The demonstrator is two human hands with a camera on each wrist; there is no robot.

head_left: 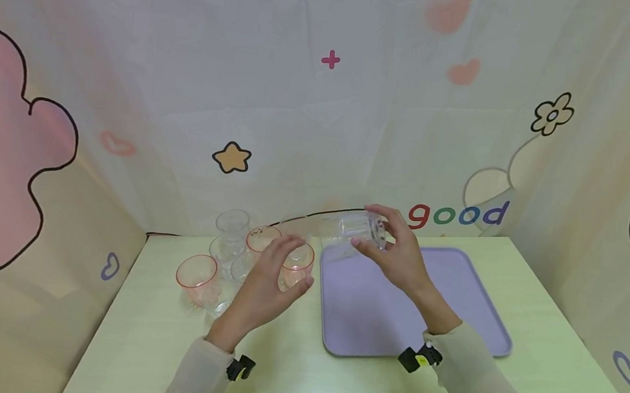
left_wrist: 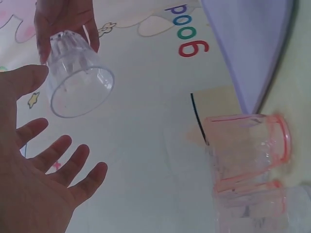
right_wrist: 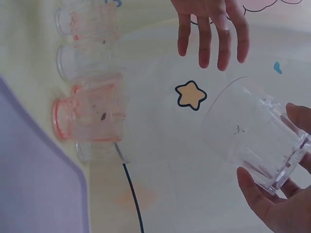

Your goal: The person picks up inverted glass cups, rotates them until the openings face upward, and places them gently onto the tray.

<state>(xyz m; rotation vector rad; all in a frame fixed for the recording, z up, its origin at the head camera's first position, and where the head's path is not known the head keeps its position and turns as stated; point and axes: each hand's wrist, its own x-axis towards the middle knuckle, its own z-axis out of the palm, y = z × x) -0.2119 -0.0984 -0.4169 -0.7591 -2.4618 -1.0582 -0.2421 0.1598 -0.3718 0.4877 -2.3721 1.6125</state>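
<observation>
A clear cup [head_left: 354, 227] is held in the air by my right hand [head_left: 402, 259], thumb and fingers gripping it near its thick base. It lies tipped on its side, with its mouth toward the left. My left hand [head_left: 267, 280] has its fingers spread and nothing in them, apart from the cup. In the right wrist view small dark specks mark the wall of the clear cup [right_wrist: 248, 131]. Beyond my left hand stand several cups, among them a red-rimmed cup [head_left: 197, 280] and a second red-rimmed cup [head_left: 298, 264], which the fingers partly cover.
A flat purple tray [head_left: 376, 329] lies on the right part of the pale table [head_left: 286, 377], below my right hand. At the back of the cup group stands a clear footed glass [head_left: 233, 221]. A printed curtain [head_left: 278, 104] hangs behind the table.
</observation>
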